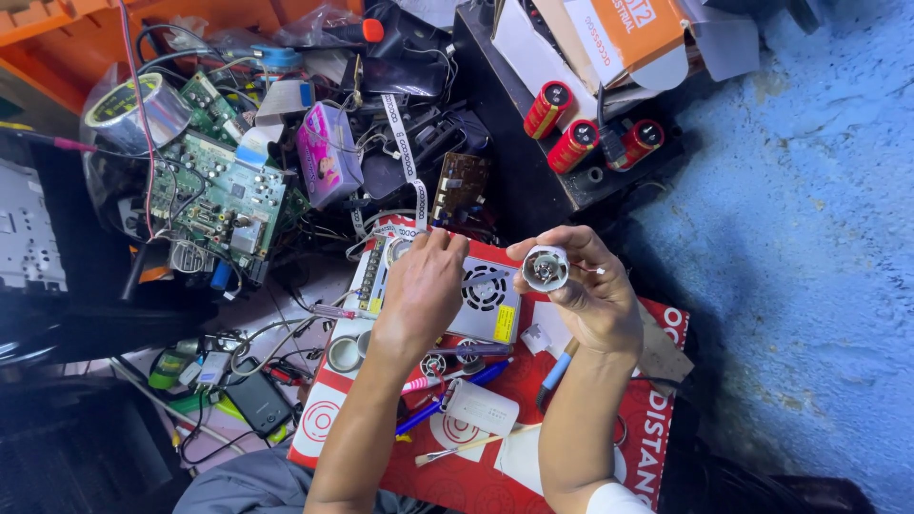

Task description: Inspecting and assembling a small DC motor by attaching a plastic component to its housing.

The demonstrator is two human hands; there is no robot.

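Head view: right hand [598, 295] is gripping a small white round part [546, 267] between thumb and fingers, open end turned toward the camera, just right of the metal power supply box [481, 297]. Left hand [419, 286] is resting over that box's left half, fingers curled down; whether it is pinching anything I cannot tell. Judgement: keeping the part steady and facing up to the eye is helping inspection. Beyond the box, a green circuit board [219, 195] is lying up-left; red capacitors [571, 128] are sitting farther up-right.
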